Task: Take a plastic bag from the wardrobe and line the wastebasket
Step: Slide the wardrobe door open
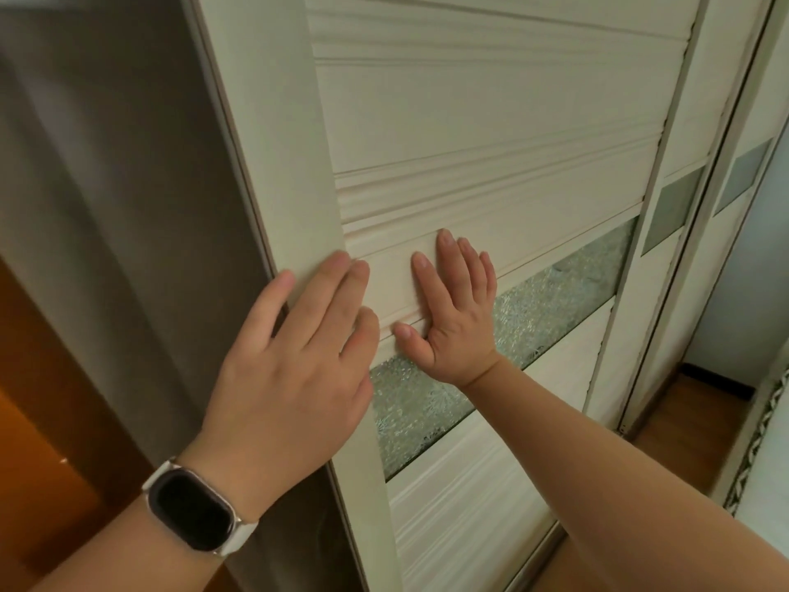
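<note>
Left grip (294, 361): released, fingers straight and together, palm flat on the wardrobe door (491, 121). It lies across the door's left upright edge strip (273, 143), with the fingertips (337, 262) reaching onto the ribbed panel.

Right grip (457, 318): also released, fingers slightly spread and pointing up, palm pressed flat on the same panel. It is just right of the left grip, close but not touching. The heel of the hand overlaps the top edge of the patterned glass band (555, 301) that runs across the door.

So the wardrobe is directly under both palms, nothing clenched or pinched. The door covers everything in front of me and the interior is hidden. Bag position: cannot tell from this view.

Door is cream with horizontal ridged mouldings. A second door (679, 198) of the same make sits further right, with a plainer grey band.

Watch (194, 508) on the left wrist: white strap, screen dark, nothing on it to read.

Grey-brown curtain (106, 207) hangs just left of the door edge. Orange-brown wood floor (38, 420) shows below it.
</note>
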`<act>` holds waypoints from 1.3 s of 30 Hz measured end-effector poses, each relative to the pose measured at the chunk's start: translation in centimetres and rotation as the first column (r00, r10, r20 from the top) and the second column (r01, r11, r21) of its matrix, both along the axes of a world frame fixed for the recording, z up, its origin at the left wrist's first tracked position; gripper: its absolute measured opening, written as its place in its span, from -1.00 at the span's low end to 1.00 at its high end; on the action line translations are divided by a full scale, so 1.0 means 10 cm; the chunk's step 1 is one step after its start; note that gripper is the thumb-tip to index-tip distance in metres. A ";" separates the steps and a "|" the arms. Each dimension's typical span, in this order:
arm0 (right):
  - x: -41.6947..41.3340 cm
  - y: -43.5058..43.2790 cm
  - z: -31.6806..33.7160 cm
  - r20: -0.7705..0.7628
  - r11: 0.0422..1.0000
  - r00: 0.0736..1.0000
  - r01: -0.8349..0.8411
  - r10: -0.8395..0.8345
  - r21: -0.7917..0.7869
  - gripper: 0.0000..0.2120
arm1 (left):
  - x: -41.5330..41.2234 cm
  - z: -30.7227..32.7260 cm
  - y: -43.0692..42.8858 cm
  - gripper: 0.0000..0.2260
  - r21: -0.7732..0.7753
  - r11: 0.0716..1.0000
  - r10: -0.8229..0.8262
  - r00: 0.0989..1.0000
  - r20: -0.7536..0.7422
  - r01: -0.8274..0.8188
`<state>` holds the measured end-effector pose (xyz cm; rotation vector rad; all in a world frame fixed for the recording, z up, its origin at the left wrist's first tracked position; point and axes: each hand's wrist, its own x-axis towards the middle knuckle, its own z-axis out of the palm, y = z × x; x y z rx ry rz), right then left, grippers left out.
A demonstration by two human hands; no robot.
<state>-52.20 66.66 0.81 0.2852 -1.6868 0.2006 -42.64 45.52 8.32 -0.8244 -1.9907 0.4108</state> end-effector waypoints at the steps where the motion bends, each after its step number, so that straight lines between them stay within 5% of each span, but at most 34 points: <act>1: -0.02 0.08 0.00 0.000 1.000 1.000 0.005 -0.005 0.000 -0.37 | -0.05 0.00 0.08 -0.68 0.002 1.000 -0.018 1.000 -0.012 0.018; 16: -0.43 1.17 -0.02 -0.052 1.000 0.999 0.005 -0.006 -0.006 -0.36 | -0.74 -0.06 1.11 -0.76 0.039 0.967 -0.241 0.949 -0.202 0.253; 39: -0.64 2.24 -0.01 0.078 0.995 0.992 0.095 -0.095 0.005 -0.37 | -1.21 -0.09 2.19 -0.72 0.064 0.915 -0.381 0.907 -0.177 0.397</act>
